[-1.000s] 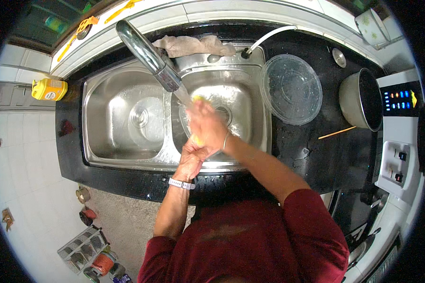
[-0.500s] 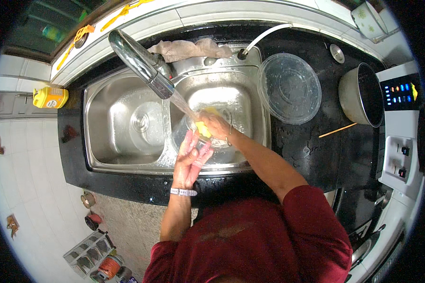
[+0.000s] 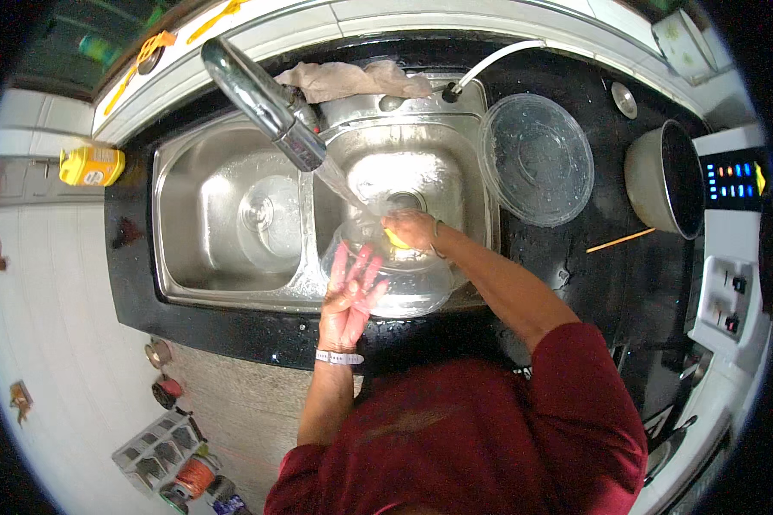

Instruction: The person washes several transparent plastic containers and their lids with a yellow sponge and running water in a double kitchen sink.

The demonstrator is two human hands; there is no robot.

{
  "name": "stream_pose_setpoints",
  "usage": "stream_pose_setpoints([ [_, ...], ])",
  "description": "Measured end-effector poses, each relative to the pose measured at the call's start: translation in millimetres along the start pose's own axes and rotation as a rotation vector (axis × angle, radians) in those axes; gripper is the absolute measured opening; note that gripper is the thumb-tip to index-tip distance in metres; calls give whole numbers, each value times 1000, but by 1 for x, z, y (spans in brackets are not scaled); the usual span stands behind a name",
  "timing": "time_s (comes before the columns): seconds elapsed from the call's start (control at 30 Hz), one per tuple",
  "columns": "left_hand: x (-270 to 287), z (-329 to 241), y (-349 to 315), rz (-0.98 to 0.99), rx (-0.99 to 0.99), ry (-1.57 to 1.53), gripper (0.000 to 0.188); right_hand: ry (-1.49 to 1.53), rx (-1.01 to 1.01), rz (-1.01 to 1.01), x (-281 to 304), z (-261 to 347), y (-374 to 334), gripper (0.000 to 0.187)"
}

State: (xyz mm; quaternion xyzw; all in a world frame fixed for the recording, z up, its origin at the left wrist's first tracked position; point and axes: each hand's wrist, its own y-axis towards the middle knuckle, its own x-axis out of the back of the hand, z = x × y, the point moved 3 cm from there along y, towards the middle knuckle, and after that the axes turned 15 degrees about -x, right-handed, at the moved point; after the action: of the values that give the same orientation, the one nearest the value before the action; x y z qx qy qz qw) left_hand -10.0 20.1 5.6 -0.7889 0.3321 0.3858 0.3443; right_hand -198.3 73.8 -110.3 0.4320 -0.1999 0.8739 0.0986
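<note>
Over the right sink basin (image 3: 459, 163), my left hand (image 3: 349, 296) holds a clear plastic bowl (image 3: 423, 293), its fingers spread along the bowl's side and seen through the plastic. My right hand (image 3: 414, 228) is closed on a yellow sponge (image 3: 395, 239), pressed at the bowl near its far side. Part of the sponge is hidden by the fingers. From the chrome faucet (image 3: 266, 103), a stream of water (image 3: 338, 182) runs down toward the bowl and my right hand.
Left of the bowl lies a second steel basin (image 3: 193, 249). A round clear lid (image 3: 537, 163), a wooden chopstick (image 3: 620, 240) and a metal pot (image 3: 653, 180) are on the black counter to the right. A beige cloth (image 3: 352, 81) lies behind the faucet; a yellow jug (image 3: 92, 166) stands far left.
My right hand with the sponge has shifted slightly right. The bowl has come nearer and to the right, showing more of its side. The whole view has shifted a little.
</note>
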Motion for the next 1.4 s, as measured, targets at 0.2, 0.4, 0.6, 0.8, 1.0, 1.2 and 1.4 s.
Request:
stream_pose_setpoints([
  [0.2,-24,-1,1,26,26,97,91,627,16,-235,85,108,-60,37],
  [0.4,-41,-9,8,108,79,144,81,682,131,-345,107,128,-30,33],
  [0.6,-8,0,11,-114,64,442,56,139,302,-349,113,156,-34,27],
  [0.8,-32,12,8,314,53,596,83,-140,-48,-70,116,89,39,31],
  [1.0,-39,-9,24,89,108,444,63,65,10,-291,114,130,-30,28],
  [1.2,-35,19,7,274,142,619,73,218,-271,-183,109,84,2,27],
  [1.4,-25,18,34,-46,60,283,62,123,-25,-138,101,105,-19,20],
])
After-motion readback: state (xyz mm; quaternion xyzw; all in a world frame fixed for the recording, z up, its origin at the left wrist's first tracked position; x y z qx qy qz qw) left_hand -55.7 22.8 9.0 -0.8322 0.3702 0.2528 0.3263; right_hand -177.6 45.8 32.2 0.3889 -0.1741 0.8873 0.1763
